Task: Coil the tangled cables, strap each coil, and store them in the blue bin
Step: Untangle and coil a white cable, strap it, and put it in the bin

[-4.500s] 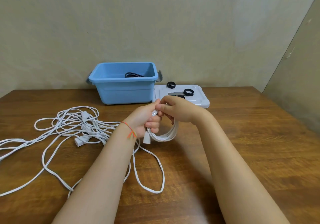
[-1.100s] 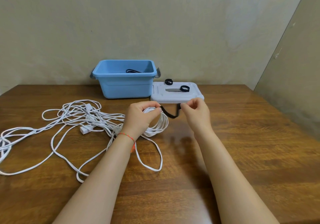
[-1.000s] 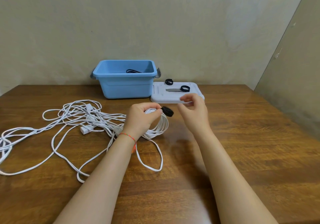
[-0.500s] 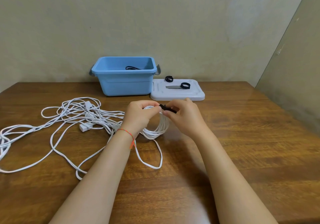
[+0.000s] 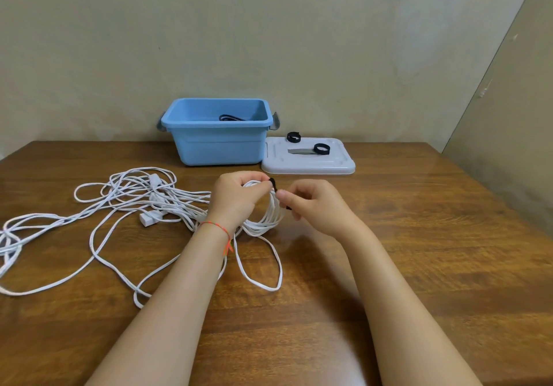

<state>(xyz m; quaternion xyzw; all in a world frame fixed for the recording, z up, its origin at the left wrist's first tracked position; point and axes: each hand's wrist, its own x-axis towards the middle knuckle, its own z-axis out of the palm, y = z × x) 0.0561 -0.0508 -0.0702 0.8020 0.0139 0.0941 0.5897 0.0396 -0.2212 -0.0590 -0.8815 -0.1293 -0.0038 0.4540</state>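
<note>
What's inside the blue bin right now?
A dark coiled cable shows just above the front rim of the blue bin. The front wall hides the floor, so anything else lying there cannot be seen.

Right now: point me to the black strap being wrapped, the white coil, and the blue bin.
black strap (image 5: 273,183), head view, on its upper end at the left thumb.
white coil (image 5: 270,219), head view, on the lower right arc of the loops.
blue bin (image 5: 220,145), head view, on its front wall.

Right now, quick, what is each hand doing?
Left hand: closed, holding the white cable coil.
Right hand: closed, pinching the black strap against the coil.
</note>
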